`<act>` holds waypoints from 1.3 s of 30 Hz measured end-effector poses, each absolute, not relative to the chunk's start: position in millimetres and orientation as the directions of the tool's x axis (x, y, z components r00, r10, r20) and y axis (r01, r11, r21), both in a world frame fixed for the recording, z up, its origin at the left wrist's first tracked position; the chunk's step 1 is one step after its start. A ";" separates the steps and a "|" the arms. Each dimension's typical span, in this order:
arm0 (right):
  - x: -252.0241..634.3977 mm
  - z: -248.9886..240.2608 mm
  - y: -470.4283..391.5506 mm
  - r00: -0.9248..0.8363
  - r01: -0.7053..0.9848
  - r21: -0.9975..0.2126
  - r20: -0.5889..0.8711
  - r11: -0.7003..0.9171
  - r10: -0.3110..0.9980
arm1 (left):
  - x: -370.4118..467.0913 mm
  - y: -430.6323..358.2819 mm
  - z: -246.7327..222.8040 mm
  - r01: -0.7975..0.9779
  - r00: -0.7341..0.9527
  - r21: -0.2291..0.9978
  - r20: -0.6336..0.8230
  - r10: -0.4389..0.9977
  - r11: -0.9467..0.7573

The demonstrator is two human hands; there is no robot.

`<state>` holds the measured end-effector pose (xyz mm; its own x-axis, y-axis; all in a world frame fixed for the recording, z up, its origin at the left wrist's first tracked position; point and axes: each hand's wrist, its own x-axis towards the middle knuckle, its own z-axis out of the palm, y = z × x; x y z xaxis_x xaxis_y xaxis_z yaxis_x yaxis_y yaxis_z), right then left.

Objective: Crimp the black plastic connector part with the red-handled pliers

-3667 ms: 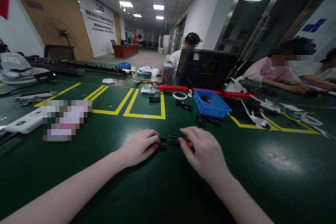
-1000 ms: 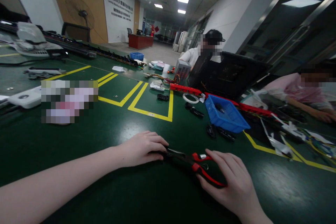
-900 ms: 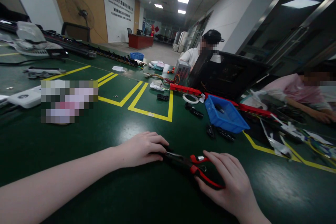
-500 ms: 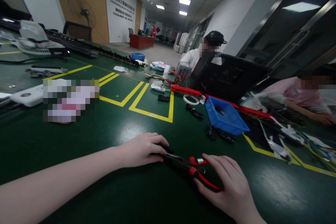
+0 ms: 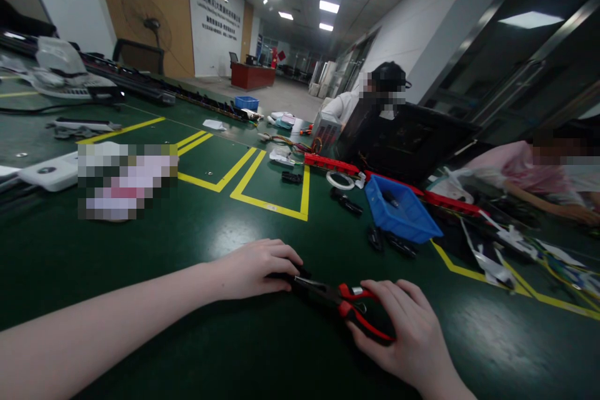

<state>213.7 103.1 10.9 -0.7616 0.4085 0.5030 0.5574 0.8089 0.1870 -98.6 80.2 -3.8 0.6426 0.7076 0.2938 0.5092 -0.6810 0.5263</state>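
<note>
My right hand [image 5: 405, 328] is closed around the red-and-black handles of a pair of long-nose pliers [image 5: 344, 300]. The jaws point left, toward my left hand [image 5: 265, 269]. My left hand's fingers are bent together around a small black part [image 5: 304, 274], mostly hidden by the fingers. The plier tips meet this part at the fingertips; whether they grip it or only touch it I cannot tell. Both hands are low over the dark green table [image 5: 187, 344].
A blue bin [image 5: 398, 209] with a black part inside stands at right. Black parts [image 5: 400, 245] lie beside it, another [image 5: 292, 177] within yellow tape. A white ring [image 5: 340, 180] rests near red strips [image 5: 330, 164]. A phone-like object [image 5: 135, 187] lies left. Two people sit across the table.
The hands and pliers have hardly moved. My right hand's fingers have drawn in slightly on the handles, and a little more of the black part shows. The camera view has shifted slightly.
</note>
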 end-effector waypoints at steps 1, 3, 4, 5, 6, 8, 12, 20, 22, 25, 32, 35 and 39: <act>213.6 11.0 103.6 -0.762 0.556 0.185 0.501 0.810 0.409 | -98.5 79.8 -3.0 0.503 0.641 0.536 0.294 0.709 -0.678; 213.5 11.6 104.2 -0.762 0.555 0.178 0.500 0.813 0.411 | -98.4 78.6 -1.3 0.499 0.633 0.565 0.281 0.721 -0.657; 213.7 11.9 104.4 -0.763 0.554 0.178 0.500 0.813 0.410 | -98.3 77.9 -0.6 0.499 0.625 0.582 0.270 0.732 -0.642; 214.0 12.2 104.5 -0.765 0.553 0.180 0.497 0.814 0.410 | -98.2 77.3 -0.1 0.503 0.615 0.599 0.258 0.745 -0.623; 214.4 12.4 104.5 -0.768 0.551 0.184 0.493 0.814 0.408 | -98.1 76.7 0.1 0.507 0.603 0.614 0.249 0.758 -0.605; 215.7 12.6 104.3 -0.773 0.551 0.192 0.486 0.812 0.409 | -97.8 76.3 -0.6 0.518 0.583 0.626 0.240 0.776 -0.583; 217.1 12.2 103.0 -0.764 0.567 0.178 0.479 0.804 0.433 | -97.5 77.9 -4.5 0.519 0.599 0.588 0.268 0.754 -0.621; 215.2 10.4 100.2 -0.746 0.598 0.123 0.445 0.792 0.494 | -98.4 79.3 -7.6 0.521 0.624 0.545 0.281 0.729 -0.657; 215.7 9.4 99.8 -0.744 0.609 0.120 0.430 0.784 0.512 | -98.1 79.1 -7.4 0.516 0.625 0.545 0.289 0.725 -0.661; 216.1 8.2 99.0 -0.732 0.630 0.112 0.418 0.769 0.539 | -96.7 79.2 -6.4 0.518 0.621 0.540 0.295 0.726 -0.663; 213.2 11.3 97.2 -0.707 0.640 0.096 0.462 0.762 0.536 | -94.5 80.2 -6.8 0.535 0.619 0.524 0.291 0.730 -0.663; 216.4 10.7 98.8 -0.695 0.647 0.087 0.474 0.757 0.540 | -94.1 80.4 -7.1 0.553 0.626 0.492 0.288 0.725 -0.672; 220.6 10.4 100.0 -0.683 0.659 0.085 0.485 0.748 0.546 | -92.9 79.5 -5.4 0.563 0.643 0.454 0.284 0.711 -0.691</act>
<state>220.6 100.0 10.4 -0.6827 0.5465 0.4851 0.6587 0.7476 0.0850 -92.9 79.5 -5.4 0.6432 0.7111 0.2841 0.5629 -0.6906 0.4541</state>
